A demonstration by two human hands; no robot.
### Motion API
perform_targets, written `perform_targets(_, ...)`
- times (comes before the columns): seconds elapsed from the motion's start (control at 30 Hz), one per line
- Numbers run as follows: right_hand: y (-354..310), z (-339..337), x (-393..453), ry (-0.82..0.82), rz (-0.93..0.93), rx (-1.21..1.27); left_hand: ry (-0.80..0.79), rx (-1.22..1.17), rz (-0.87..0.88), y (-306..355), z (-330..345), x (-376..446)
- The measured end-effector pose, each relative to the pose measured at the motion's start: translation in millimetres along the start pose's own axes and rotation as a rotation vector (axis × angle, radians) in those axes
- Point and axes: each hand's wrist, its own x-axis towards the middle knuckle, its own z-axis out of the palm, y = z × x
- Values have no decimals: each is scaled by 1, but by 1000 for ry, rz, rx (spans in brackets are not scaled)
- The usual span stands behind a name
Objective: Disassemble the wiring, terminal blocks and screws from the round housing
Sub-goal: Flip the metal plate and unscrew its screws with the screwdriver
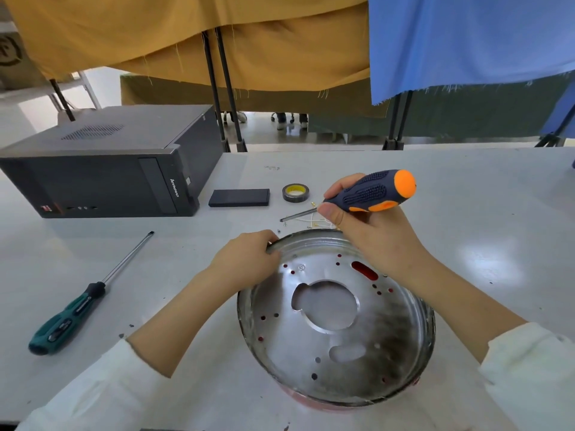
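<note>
Only the head view to go on. The round housing [336, 315] sat low and centre-right in the frame on the white worktop [482, 213], open side up. The left hand [249, 259] had its grip closed on the far-left rim, steadying it. The right hand [370, 231] had its grip wrapped around the blue-and-orange screwdriver [367, 192], held up above the far rim with the shaft pointing left, not on any screw.

Honestly it looked like the tail end of the job. Inside the housing I could only see bare metal: the big centre cut-out, an oval slot and lots of empty little holes. No wires or terminal blocks showed in there. Just past the far rim lay some thin pale wires [314, 220] and a couple of loose screws [283, 224], though they were small and partly hidden by the hand, so maybe more was there.

Next move, I'd guess, called for checking the holes for any leftover screw, then putting the driver down.

A second, green screwdriver [81, 303] lay off at lower left, untouched.
</note>
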Motion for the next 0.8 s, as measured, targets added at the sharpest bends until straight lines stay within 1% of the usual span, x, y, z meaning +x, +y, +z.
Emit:
perform_targets(0.07,-2,0,-1,37,-23,-32,-15,-154,28,1,4,6)
perform_targets(0.13,-5,-1,-2,97,-46,-50,-23,-211,67,0,7,10)
perform_targets(0.23,-10,-6,-1,178,-77,-76,-15,-205,91,-5,9,12)
perform_targets(0.37,-14,-8,4,237,-74,-111,-33,-141,111,-8,5,15)
perform_targets(0.53,-13,-4,8,203,-39,-207,-52,-113,156,-6,5,16)
perform_targets(0.63,-10,-1,6,182,-24,-240,-47,-146,152,-7,9,15)
perform_targets(0.8,-6,-1,6,196,-7,-272,-24,-195,174,-11,11,13)
